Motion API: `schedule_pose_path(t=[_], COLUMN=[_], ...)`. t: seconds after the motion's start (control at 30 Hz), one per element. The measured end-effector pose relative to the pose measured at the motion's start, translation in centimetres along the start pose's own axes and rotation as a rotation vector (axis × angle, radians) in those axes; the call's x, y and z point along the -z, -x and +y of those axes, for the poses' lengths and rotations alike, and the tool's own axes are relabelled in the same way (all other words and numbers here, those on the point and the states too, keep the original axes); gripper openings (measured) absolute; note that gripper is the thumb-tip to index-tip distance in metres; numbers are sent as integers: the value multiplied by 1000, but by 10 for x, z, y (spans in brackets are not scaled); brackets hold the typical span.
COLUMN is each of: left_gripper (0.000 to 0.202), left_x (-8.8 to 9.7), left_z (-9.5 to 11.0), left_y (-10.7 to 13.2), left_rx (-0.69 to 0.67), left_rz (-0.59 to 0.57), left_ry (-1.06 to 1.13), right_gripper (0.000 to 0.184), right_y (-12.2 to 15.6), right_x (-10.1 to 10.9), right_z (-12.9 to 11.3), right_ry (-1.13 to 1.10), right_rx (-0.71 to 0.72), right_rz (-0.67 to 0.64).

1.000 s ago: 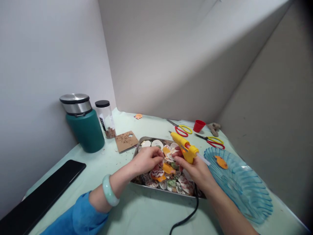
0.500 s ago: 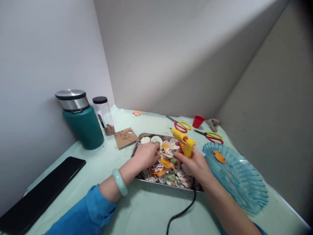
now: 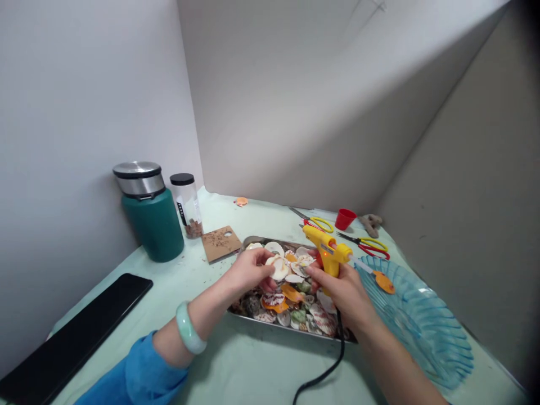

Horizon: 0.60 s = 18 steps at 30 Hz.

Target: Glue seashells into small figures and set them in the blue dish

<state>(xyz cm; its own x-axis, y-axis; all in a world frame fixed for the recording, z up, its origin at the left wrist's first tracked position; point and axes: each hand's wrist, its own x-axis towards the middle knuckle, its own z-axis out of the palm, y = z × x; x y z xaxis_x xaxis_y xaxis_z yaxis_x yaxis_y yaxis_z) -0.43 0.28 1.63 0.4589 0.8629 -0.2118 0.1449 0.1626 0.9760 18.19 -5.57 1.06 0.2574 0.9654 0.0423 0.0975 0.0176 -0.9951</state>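
left hand (image 3: 252,269) pinches a pale shell (image 3: 279,269) by the edge.

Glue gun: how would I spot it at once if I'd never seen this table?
Find the metal tray of seashells in the middle of the table. Over its right side, the right hand grips the glue gun. Its chunky, pistol-shaped yellow body, with a translucent glue stick poking from the back, sets it apart from the flat, red-and-yellow-handled scissors beyond.
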Motion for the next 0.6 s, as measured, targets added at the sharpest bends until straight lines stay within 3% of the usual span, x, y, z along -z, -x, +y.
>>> schedule_pose_path(t=[0.27, 0.4, 0.6], left_gripper=[32, 27, 21], left_x=[-13, -17, -16], left_z=[-13, -13, -14], left_y=[7, 10, 7], left_rx=[-26, -8, -21], left_rz=[-123, -102, -30], left_ry=[94, 109, 130], right_gripper=[31, 29, 32], right_y=[3, 6, 9], right_x=[-18, -16, -10], right_z=[3, 4, 10], right_ry=[57, 91, 200], right_rx=[-80, -95, 25], right_rz=[35, 27, 5])
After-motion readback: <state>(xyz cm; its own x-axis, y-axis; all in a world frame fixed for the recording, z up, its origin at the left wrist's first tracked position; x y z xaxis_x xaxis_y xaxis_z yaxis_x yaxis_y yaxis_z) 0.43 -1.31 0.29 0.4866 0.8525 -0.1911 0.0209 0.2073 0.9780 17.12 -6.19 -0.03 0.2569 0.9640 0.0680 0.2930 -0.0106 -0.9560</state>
